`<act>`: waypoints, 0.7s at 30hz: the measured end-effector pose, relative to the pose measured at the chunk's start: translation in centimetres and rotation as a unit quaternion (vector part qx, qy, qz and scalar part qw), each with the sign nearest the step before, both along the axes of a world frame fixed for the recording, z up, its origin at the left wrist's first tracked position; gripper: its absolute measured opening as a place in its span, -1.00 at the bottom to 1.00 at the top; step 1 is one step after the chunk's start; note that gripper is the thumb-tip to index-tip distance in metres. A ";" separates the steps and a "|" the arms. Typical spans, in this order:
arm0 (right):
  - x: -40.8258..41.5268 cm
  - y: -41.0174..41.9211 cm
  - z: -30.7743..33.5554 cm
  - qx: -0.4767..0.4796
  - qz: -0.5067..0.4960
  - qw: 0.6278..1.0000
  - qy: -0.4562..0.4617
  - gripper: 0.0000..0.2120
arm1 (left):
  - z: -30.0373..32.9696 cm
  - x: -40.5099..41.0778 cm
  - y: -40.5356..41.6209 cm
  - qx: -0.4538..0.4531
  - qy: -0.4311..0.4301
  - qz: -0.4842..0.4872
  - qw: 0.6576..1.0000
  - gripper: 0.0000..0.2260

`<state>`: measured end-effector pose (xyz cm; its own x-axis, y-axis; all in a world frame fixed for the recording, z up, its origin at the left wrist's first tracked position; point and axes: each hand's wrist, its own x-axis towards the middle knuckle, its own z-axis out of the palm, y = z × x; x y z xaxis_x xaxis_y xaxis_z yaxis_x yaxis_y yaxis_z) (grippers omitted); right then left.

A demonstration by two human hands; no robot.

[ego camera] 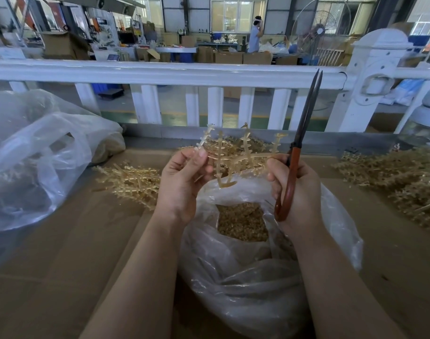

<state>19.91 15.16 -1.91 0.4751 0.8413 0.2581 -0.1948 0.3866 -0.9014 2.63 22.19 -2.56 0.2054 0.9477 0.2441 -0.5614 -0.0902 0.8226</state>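
A tan plastic sprue frame (236, 155) with several toothed branches is held up over a clear plastic bag (248, 285). My left hand (182, 182) pinches one branch at its left end between thumb and fingers. My right hand (294, 189) grips a pair of scissors (304, 128) by their red-brown handles, blades closed and pointing up, and also touches the frame's right end. Inside the open bag lies a heap of small tan cut pieces (242, 221).
Piles of tan sprue frames lie on the cardboard-covered table at left (133, 182), behind my hands and at right (402, 182). A large crumpled plastic bag (38, 152) sits at far left. A white railing (160, 74) runs behind the table; a person (255, 35) stands far off.
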 end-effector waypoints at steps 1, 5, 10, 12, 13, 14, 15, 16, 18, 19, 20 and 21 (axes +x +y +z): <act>0.0 0.0 -0.1 0.001 0.000 1.000 0.008 -0.91 | 0.0 0.0 0.0 0.003 -0.004 0.006 1.000 -0.92; 0.1 0.0 -0.1 0.011 0.003 1.000 0.020 -0.88 | 0.1 0.2 0.0 0.008 -0.017 0.036 0.999 -0.95; 0.0 0.0 -0.1 0.004 -0.008 0.999 0.033 -0.89 | 0.3 0.1 -0.2 0.010 -0.042 0.046 0.998 -0.95; 0.0 -0.1 -0.1 0.011 -0.009 0.999 0.035 -0.90 | 0.3 0.2 -0.2 0.016 -0.031 0.043 0.998 -0.94; 0.0 -0.1 0.0 0.015 -0.010 0.999 0.036 -0.90 | 0.3 0.3 -0.3 0.019 -0.023 0.043 0.999 -0.93; 0.0 -0.1 0.0 0.017 -0.011 0.999 0.035 -0.89 | 0.3 0.4 -0.3 0.023 -0.012 0.042 0.999 -0.93; 0.1 -0.1 0.0 0.015 -0.013 0.999 0.031 -0.89 | 0.3 0.5 -0.4 0.028 0.001 0.041 0.999 -0.92; 0.1 -0.1 0.0 0.009 -0.016 1.000 0.021 -0.89 | 0.4 0.6 -0.4 0.033 0.015 0.040 0.999 -0.91; 0.2 0.1 -0.1 -0.011 -0.022 1.000 -0.015 -0.90 | 0.4 0.8 -0.5 0.049 0.052 0.039 0.997 -0.87; 0.1 0.1 -0.2 -0.017 -0.023 0.999 -0.043 -0.90 | 0.3 0.8 -0.5 0.057 0.071 0.039 0.995 -0.85; 0.0 0.2 -0.2 -0.020 -0.024 0.996 -0.080 -0.89 | 0.2 0.9 -0.6 0.065 0.083 0.039 0.994 -0.83; -0.2 0.2 -0.3 -0.022 -0.029 0.991 -0.125 -0.88 | 0.1 1.0 -0.6 0.069 0.087 0.039 0.993 -0.83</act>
<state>19.73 15.39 -2.18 0.4487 0.8273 0.3380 0.0582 0.3504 -0.9348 3.64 21.63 -2.47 0.1825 0.9228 0.3393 -0.3992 -0.2458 0.8833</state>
